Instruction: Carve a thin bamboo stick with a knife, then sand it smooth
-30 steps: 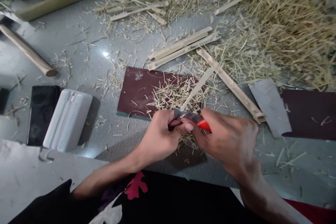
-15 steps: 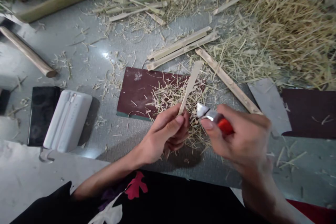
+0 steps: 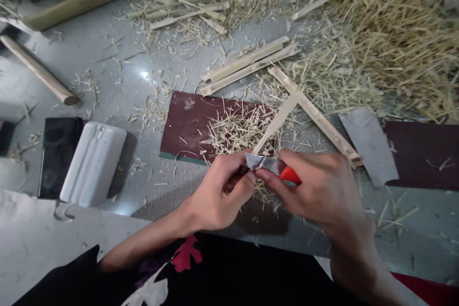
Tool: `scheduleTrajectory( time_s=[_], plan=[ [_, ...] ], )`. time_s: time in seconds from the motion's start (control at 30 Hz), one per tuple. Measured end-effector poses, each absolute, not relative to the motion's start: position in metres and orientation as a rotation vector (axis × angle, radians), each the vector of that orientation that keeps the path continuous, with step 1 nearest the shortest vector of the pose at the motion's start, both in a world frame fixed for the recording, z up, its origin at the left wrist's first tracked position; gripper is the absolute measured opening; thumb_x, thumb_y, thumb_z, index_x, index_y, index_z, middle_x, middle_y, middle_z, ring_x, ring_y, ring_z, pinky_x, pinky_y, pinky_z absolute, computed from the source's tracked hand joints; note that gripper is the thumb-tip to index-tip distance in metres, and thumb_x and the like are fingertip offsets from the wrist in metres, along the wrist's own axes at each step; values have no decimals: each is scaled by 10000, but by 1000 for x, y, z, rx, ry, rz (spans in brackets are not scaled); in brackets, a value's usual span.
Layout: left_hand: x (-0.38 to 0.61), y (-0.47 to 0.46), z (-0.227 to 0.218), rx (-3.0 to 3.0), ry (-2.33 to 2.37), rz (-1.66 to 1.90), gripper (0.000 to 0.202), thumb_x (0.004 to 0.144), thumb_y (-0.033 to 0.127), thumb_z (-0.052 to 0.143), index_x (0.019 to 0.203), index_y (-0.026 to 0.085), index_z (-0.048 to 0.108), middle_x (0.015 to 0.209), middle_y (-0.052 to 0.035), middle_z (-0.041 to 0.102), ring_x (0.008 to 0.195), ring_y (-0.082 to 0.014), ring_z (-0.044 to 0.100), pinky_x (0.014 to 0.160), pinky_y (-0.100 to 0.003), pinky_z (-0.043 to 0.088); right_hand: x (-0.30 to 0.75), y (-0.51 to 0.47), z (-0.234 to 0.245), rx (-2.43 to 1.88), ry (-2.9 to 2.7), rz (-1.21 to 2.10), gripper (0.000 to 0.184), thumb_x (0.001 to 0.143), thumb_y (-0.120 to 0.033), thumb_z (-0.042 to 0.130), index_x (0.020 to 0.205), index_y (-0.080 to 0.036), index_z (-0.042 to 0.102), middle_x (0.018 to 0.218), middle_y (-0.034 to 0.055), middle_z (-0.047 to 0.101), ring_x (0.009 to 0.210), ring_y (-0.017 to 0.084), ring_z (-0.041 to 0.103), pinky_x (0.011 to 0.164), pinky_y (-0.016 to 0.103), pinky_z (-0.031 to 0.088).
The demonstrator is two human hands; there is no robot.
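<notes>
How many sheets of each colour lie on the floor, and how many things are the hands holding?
Dark red sheets: 2
Grey sheet: 1
Knife in the right hand: 1
Bamboo strip in the left hand: 1
Total: 5

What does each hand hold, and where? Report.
Left hand: thin pale bamboo strip, near end. Right hand: orange-handled metal knife, by the handle.

Orange-handled knife (image 3: 276, 168), pale bamboo strip (image 3: 278, 122), maroon sheet (image 3: 186, 124)
</notes>
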State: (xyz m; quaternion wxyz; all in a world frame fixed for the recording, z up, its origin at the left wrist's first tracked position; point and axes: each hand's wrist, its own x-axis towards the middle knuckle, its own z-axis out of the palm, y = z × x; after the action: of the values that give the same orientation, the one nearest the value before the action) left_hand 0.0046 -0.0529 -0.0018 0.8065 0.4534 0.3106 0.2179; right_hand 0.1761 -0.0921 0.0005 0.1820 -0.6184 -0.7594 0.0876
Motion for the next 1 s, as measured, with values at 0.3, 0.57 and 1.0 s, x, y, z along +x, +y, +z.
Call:
scheduleTrajectory(
  time_s=[0.3,0.57,1.0],
  plan=[
    [8,-50,0,1325,796,468,163,769,210,631,691,160,497,614,64,333,502,-62,297,423,-190,255,176,-93,0,-1756,-2147,258,475,850,-557,474,560,-182,456,422,-38,411,376,83,366,447,249,190],
    [11,-46,0,1387,807,416,181,768,213,671,628,153,573,537,78,334,463,-52,271,410,-196,228,176,-92,-4,-1743,-2160,188,447,846,-515,496,557,-186,409,419,-52,364,377,70,319,444,244,167],
    [14,-47,-3,1150,886,405,318,733,317,715,581,141,499,534,67,388,494,-53,265,410,-185,217,172,-93,-2,-1808,-2120,-84,436,811,-496,552,540,-197,387,416,-57,395,374,75,331,434,240,166]
  ],
)
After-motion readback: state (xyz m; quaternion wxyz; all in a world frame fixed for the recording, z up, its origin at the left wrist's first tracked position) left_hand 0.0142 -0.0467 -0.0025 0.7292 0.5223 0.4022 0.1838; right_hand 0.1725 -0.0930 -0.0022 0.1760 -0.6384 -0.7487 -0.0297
